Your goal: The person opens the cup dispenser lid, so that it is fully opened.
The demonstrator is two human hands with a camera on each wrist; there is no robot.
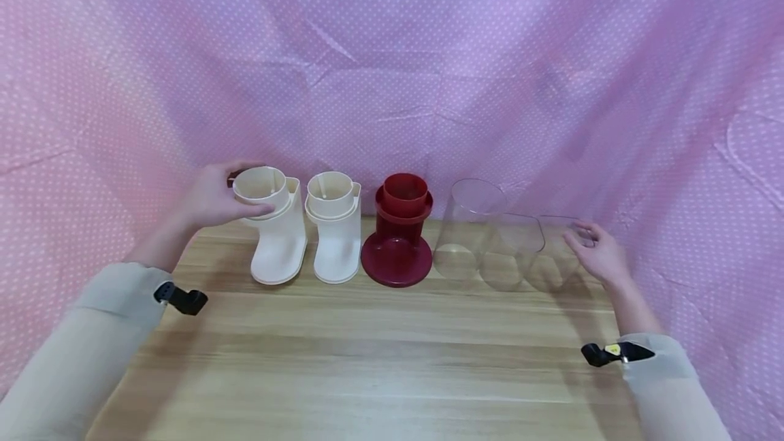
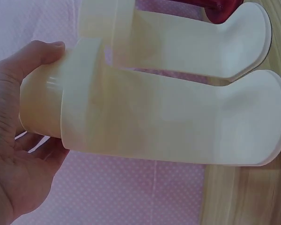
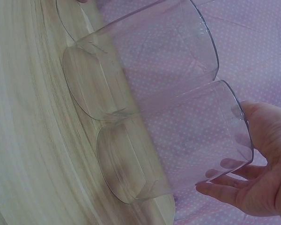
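Note:
At the left end of a row stands a cream plastic boot-shaped stand [image 1: 278, 250] with a round collar on top. My left hand [image 1: 214, 197] grips that collar, thumb on the near side; the left wrist view shows the fingers curling beneath the collar [image 2: 44, 101]. On the right end, a clear cylinder [image 3: 192, 145] stands upright on the table. My right hand [image 1: 603, 256] holds it near its upper rim, and the fingertips [image 3: 232, 163] show against the clear wall in the right wrist view.
Between the hands stand a smaller cream stand [image 1: 337, 250], a dark red piece [image 1: 398, 260] with a round base and cup top, a taller clear cylinder [image 1: 468, 223] and another clear cylinder [image 1: 505, 264]. Pink dotted cloth [image 1: 392, 87] hangs behind the wooden table [image 1: 380, 359].

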